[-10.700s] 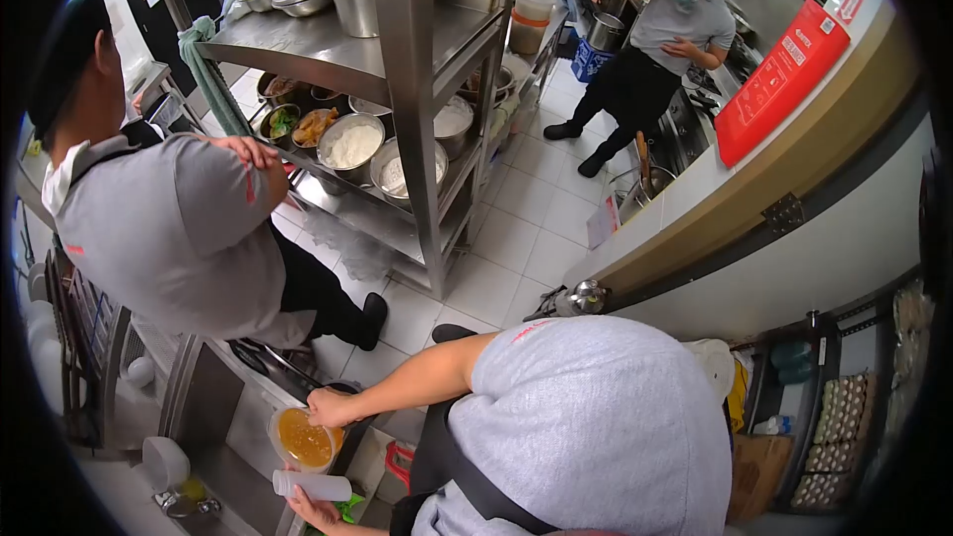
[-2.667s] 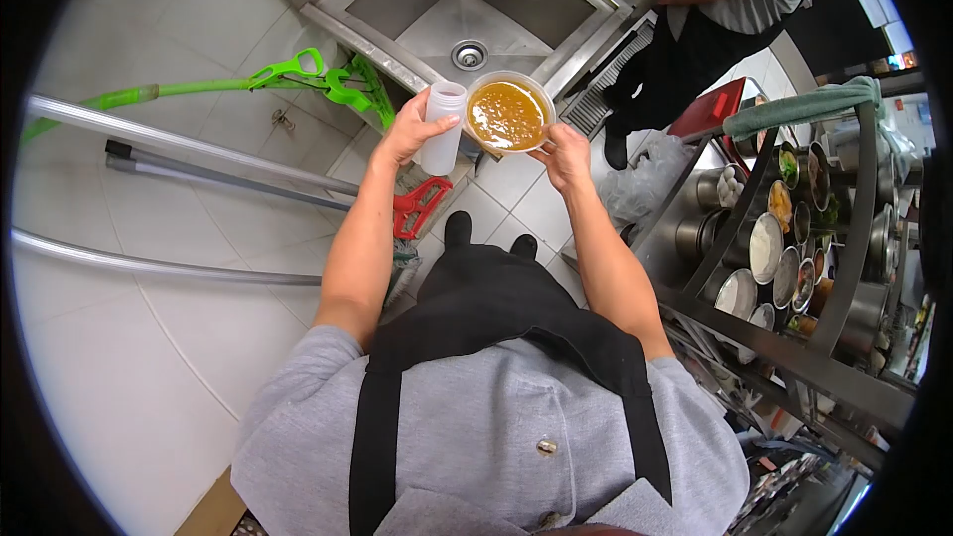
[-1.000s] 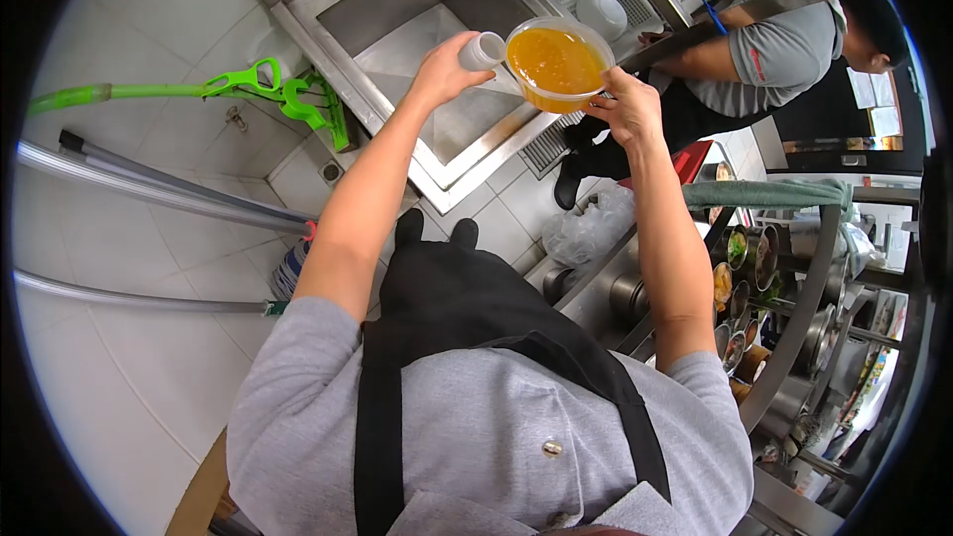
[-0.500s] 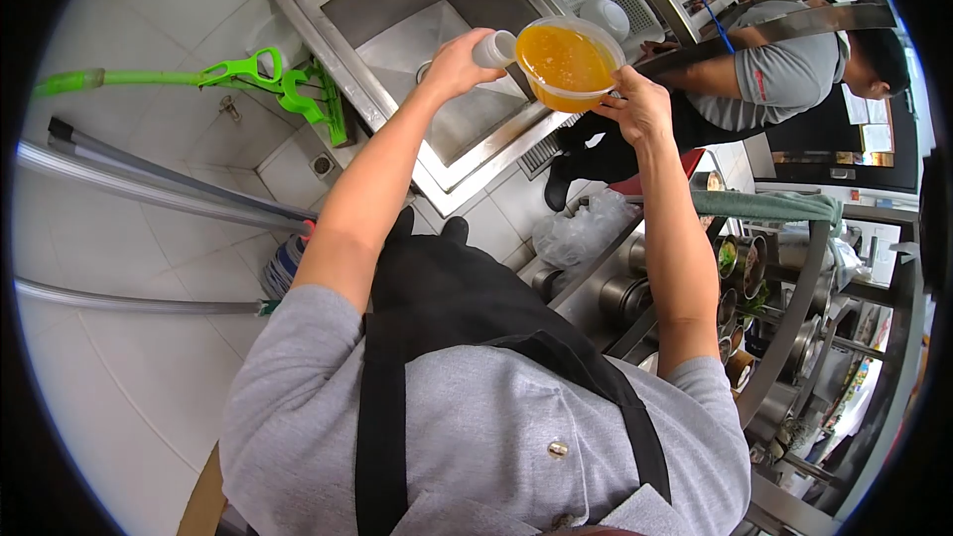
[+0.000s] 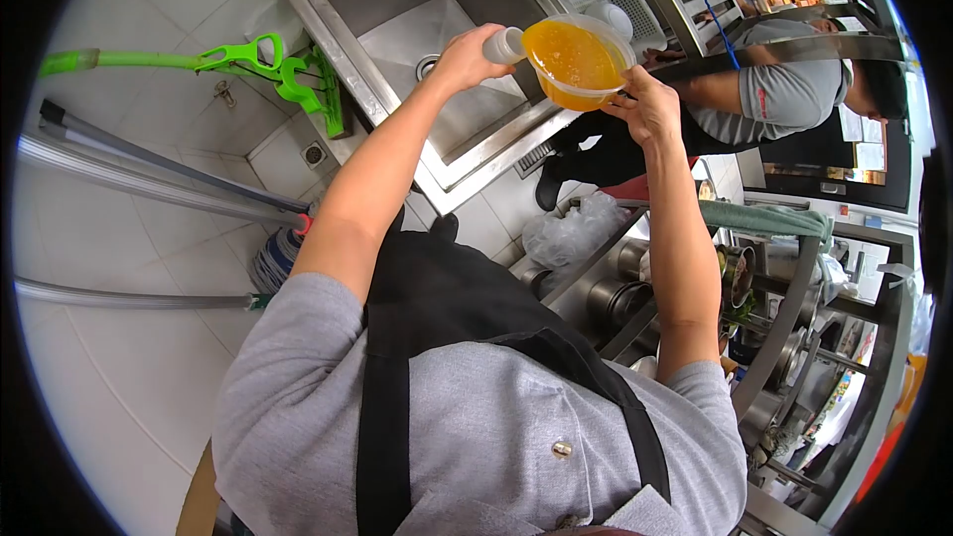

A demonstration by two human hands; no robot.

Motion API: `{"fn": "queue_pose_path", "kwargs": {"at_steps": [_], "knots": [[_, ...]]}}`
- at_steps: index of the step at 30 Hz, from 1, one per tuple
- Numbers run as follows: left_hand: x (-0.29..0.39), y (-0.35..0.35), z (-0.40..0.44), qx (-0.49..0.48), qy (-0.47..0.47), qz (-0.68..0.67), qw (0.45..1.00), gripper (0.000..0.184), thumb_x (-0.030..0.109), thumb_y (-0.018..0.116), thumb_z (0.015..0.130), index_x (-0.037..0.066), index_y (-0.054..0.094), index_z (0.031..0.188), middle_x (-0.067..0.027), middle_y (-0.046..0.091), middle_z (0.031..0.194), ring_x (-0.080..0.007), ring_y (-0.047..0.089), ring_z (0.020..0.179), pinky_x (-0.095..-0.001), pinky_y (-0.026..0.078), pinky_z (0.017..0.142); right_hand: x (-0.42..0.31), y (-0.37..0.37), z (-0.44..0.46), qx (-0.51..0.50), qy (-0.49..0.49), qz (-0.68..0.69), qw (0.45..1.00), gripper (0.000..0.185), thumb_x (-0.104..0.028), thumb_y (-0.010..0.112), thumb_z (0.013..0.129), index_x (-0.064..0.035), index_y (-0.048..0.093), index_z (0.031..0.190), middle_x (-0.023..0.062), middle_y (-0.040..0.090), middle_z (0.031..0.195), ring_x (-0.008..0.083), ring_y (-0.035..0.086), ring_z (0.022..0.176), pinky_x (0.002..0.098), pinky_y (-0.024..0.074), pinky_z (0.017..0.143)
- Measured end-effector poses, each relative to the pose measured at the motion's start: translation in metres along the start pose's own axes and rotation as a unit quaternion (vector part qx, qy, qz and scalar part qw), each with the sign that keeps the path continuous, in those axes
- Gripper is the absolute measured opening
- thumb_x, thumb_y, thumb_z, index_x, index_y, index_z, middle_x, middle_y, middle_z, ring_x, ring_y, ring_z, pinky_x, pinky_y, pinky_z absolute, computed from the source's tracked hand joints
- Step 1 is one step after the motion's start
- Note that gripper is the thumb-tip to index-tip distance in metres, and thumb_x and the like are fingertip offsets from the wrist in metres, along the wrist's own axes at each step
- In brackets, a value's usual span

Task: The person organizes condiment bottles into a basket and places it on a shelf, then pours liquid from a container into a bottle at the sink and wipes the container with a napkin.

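My left hand (image 5: 471, 62) is closed around a small whitish cup (image 5: 504, 46), its mouth turned toward the tub beside it. My right hand (image 5: 647, 104) grips the far side of a round clear plastic tub (image 5: 617, 37) by its rim and wall. Inside lies an orange-yellow liquid (image 5: 574, 58) with bubbles on top. The tub tilts toward the cup, and the liquid reaches the rim on that side. Cup and tub meet or nearly meet; whether liquid passes between them I cannot tell. Both are held up near the front corner of a steel sink (image 5: 452, 174).
Dish racks (image 5: 635, 15) stand beyond the sink. A co-worker in a grey shirt (image 5: 794, 89) is at the right. A green-handled squeegee (image 5: 288, 79) and metal poles (image 5: 149, 179) are on the left. Below my right arm are a plastic bag (image 5: 576, 233) and pots (image 5: 615, 303) on a shelf.
The tub has shifted slightly right and tipped more toward the cup, with its liquid now gathered at that edge. The cup has also moved a little right. Both grips stay the same.
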State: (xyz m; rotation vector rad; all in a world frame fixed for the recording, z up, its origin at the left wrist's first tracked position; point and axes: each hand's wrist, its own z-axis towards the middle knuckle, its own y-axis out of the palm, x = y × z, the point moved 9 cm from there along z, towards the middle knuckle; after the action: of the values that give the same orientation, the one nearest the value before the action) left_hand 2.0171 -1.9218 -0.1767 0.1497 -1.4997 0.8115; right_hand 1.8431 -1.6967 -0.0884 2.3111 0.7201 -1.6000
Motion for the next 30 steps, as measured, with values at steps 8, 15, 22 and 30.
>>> {"fn": "queue_pose_path", "kwargs": {"at_steps": [8, 15, 22, 30], "knots": [[-0.016, 0.006, 0.006, 0.004, -0.001, 0.0, 1.0, 0.071, 0.031, 0.086, 0.069, 0.011, 0.061, 0.133, -0.0145, 0.069, 0.123, -0.0321, 0.065, 0.116, -0.0406, 0.05, 0.1, -0.007, 0.004, -0.003, 0.004, -0.007, -0.003, 1.0, 0.037, -0.013, 0.068, 0.087, 0.0134, 0.061, 0.112, 0.0204, 0.058, 0.11, 0.049, 0.065, 0.103, 0.0548, 0.0575, 0.084], [-0.025, 0.018, 0.005, -0.018, -0.024, -0.009, 1.0, 0.07, 0.033, 0.086, 0.069, 0.012, 0.062, 0.132, -0.0137, 0.07, 0.121, -0.0314, 0.066, 0.114, -0.0403, 0.05, 0.099, -0.014, 0.005, -0.004, 0.01, -0.01, -0.008, 1.0, 0.036, -0.012, 0.067, 0.087, 0.0141, 0.061, 0.111, 0.02, 0.059, 0.106, 0.05, 0.066, 0.101, 0.0551, 0.0575, 0.083], [-0.03, 0.026, 0.006, -0.027, -0.033, -0.017, 0.999, 0.07, 0.033, 0.086, 0.07, 0.012, 0.062, 0.132, -0.0136, 0.07, 0.122, -0.0313, 0.066, 0.114, -0.0399, 0.05, 0.099, -0.022, 0.007, -0.003, 0.009, -0.013, -0.018, 1.0, 0.034, -0.011, 0.066, 0.087, 0.0147, 0.061, 0.109, 0.0192, 0.06, 0.105, 0.0498, 0.066, 0.098, 0.0556, 0.0568, 0.084], [-0.029, 0.025, 0.008, -0.016, -0.043, -0.026, 0.999, 0.071, 0.034, 0.086, 0.07, 0.012, 0.062, 0.133, -0.0138, 0.07, 0.123, -0.0319, 0.066, 0.115, -0.0398, 0.049, 0.1, -0.025, 0.003, 0.007, 0.004, -0.009, -0.03, 1.0, 0.031, -0.011, 0.066, 0.088, 0.0122, 0.061, 0.108, 0.02, 0.061, 0.104, 0.0486, 0.067, 0.098, 0.0552, 0.0569, 0.084]]}}
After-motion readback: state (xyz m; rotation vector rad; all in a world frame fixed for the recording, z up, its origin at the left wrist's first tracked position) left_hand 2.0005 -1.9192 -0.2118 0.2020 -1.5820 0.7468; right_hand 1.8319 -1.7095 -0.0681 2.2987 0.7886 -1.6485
